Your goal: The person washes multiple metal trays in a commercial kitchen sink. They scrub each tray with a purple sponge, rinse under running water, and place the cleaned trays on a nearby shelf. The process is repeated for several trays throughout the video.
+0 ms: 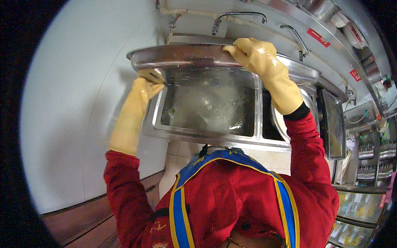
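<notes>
A wide, shallow stainless steel basin [186, 57] is tipped up on edge above the back of the sink. My right hand [257, 57], in a wet yellow rubber glove, grips its rim at the right. Gloved the same way, my left hand [145, 86] is at the basin's lower left end, fingers curled against the metal. Something thin and dark shows by those fingers, too blurred to name. Below the basin, cloudy water stands in the steel sink compartment [207, 108], with a round drain fitting visible at the bottom.
Two swan-neck taps, one at the left [238, 14] and one at the right [297, 37], project from the back wall. A second metal basin [301, 71] sits behind my right forearm. White wall panelling [77, 108] borders the left side. Shelves with steel containers [366, 155] stand far right.
</notes>
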### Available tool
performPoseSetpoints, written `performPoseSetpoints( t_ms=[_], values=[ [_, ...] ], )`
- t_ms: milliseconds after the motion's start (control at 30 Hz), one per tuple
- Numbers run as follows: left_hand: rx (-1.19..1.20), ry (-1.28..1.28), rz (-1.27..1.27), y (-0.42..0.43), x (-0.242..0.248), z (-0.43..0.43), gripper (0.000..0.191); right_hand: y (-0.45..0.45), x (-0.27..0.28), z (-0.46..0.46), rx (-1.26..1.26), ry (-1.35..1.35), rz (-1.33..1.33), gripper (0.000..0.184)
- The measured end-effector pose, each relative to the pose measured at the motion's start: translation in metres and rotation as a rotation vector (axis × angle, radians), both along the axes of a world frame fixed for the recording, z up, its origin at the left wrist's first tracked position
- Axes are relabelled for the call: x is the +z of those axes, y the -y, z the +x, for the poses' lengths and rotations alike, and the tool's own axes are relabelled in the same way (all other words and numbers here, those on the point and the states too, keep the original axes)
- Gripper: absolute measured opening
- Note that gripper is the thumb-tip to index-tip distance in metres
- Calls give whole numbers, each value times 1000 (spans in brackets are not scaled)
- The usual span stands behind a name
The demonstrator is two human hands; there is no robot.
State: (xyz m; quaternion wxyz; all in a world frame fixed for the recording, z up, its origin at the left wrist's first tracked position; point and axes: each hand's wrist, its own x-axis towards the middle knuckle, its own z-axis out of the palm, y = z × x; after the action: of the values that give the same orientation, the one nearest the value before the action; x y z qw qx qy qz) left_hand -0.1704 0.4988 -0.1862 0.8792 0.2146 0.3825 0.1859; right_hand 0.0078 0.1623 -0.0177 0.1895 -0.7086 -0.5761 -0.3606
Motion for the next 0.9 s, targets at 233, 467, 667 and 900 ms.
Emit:
performPoseSetpoints(
  t_ms=[233,467,667,900],
  values=[
    [-113,-210,128,59,-89,10,53,-33,-14,9,-175,29,-737,29],
    [-44,-319,629,109,-76,-8,57,-84,-127,-1,-387,-550,-1043,38],
    [-524,-373,1355,125,-54,8,66,-112,-199,-30,-373,-650,-1006,28],
    [-731,-589,1876,127,-101,44,38,-79,-179,-56,-318,-412,-846,23]
  ],
)
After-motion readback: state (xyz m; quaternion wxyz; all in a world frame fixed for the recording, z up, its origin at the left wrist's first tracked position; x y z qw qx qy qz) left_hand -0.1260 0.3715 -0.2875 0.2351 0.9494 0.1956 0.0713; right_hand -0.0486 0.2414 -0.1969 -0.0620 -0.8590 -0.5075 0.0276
